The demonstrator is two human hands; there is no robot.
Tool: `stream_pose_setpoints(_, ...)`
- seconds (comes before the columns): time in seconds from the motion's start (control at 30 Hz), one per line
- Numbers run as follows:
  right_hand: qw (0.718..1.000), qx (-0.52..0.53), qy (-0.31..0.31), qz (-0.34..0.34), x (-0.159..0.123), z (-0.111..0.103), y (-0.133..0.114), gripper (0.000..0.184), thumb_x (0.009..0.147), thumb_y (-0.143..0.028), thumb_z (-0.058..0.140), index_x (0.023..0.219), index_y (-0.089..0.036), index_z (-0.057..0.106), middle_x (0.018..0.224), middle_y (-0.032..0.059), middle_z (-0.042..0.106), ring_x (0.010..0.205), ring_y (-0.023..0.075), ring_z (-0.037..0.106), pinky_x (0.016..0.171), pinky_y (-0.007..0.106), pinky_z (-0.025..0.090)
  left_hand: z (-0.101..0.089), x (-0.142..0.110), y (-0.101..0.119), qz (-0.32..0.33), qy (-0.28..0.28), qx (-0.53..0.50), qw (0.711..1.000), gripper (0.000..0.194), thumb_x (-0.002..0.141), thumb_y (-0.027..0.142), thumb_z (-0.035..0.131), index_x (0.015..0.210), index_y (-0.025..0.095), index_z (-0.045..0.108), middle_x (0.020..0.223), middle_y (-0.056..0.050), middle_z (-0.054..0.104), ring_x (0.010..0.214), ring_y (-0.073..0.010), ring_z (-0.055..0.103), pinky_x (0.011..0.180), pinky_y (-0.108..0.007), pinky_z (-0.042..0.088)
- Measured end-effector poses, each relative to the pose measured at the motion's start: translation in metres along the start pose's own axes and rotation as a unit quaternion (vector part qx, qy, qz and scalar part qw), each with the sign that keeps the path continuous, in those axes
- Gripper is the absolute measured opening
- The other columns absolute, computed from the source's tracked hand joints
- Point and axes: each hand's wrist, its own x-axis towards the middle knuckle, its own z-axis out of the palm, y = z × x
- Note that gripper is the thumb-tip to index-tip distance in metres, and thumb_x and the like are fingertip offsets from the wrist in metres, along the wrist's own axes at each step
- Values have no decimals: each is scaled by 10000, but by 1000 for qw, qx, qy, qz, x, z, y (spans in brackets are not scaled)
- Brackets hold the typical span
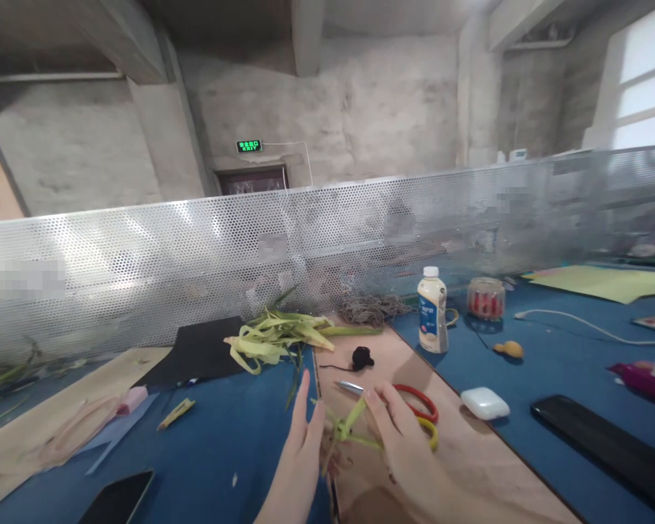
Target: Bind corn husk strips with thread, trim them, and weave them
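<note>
Both my hands meet low in the middle of the view over a brown board [485, 466]. My left hand [299, 458] and my right hand [401, 444] pinch a small bundle of green leaf strips [348, 431] between their fingertips; the strips stick out upward and to the sides. Just behind my right hand lie scissors with red and yellow handles [415, 407], blades pointing left. A heap of loose green and yellow leaf strips [276, 338] lies farther back on the blue table [223, 444].
A white bottle [432, 309], a clear jar with red contents [485, 298], a white case [485, 402], a black phone [605, 444] and a white cable [578, 324] sit to the right. Another phone [117, 498] lies at lower left. A perforated metal screen [196, 262] closes the back.
</note>
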Motion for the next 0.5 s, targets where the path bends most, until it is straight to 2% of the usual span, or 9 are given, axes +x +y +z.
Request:
stream_pose_setpoints(0.03, 1000, 3, -7, 1, -1, 1, 0, 309, 838, -478, 379, 863, -203, 518, 881, 33, 604, 841, 183, 546, 733, 211, 425, 1, 2, -4, -25, -10, -17, 999, 667, 754, 607, 395, 1270, 183, 387, 757, -65, 673, 680, -201, 640, 618, -282, 489)
stream_pose_setpoints(0.1, 1000, 13, -19, -4, -1, 3, 2, 307, 844, -477, 370, 842, -203, 511, 815, 17, 594, 792, 170, 549, 719, 204, 426, 3, 10, -17, -88, -64, -61, 992, 704, 744, 655, 328, 1191, 131, 476, 635, -63, 663, 547, -207, 630, 521, -296, 482)
stream_pose_setpoints(0.2, 998, 45, -41, 1, 1, 6, 5, 301, 859, -466, 347, 868, -203, 491, 753, -3, 576, 728, 157, 553, 678, 207, 437, 8, 22, -36, -211, -213, -124, 946, 852, 714, 724, 166, 1047, 51, 568, 448, -55, 598, 362, -185, 560, 417, -291, 447)
stream_pose_setpoints(0.23, 997, 57, -55, 3, 2, 7, 5, 298, 860, -465, 346, 871, -201, 485, 734, -8, 570, 709, 155, 554, 661, 210, 440, 9, 24, -39, -217, -233, -137, 938, 869, 709, 730, 149, 1033, 44, 574, 424, -52, 586, 338, -173, 543, 407, -280, 438)
stream_pose_setpoints(0.27, 995, 69, -71, 4, 2, 7, 5, 295, 860, -465, 350, 871, -200, 480, 724, -12, 568, 702, 155, 557, 649, 212, 442, 10, 24, -40, -198, -225, -141, 943, 838, 714, 722, 185, 1041, 53, 570, 411, -37, 578, 318, -163, 525, 400, -274, 432)
stream_pose_setpoints(0.37, 990, 105, -92, 2, 2, 8, 3, 275, 841, -465, 399, 838, -199, 472, 709, -21, 568, 718, 155, 568, 653, 209, 442, 7, 16, -27, -99, -138, -104, 980, 696, 735, 651, 340, 1114, 101, 538, 425, -1, 576, 350, -160, 526, 420, -266, 432)
stream_pose_setpoints(0.43, 987, 126, -100, 0, 1, 9, 3, 267, 832, -464, 420, 832, -201, 467, 710, -25, 573, 722, 150, 576, 657, 205, 443, 4, 8, -15, -51, -90, -61, 993, 634, 767, 609, 341, 1149, 138, 522, 415, 24, 551, 371, -155, 514, 431, -253, 419)
stream_pose_setpoints(0.5, 984, 129, -126, 2, 1, 10, 5, 265, 834, -464, 416, 845, -203, 459, 669, -40, 557, 629, 126, 566, 586, 190, 438, 1, 2, -6, -21, -68, -11, 997, 604, 785, 587, 331, 1129, 137, 543, 390, 35, 519, 377, -154, 497, 448, -252, 415)
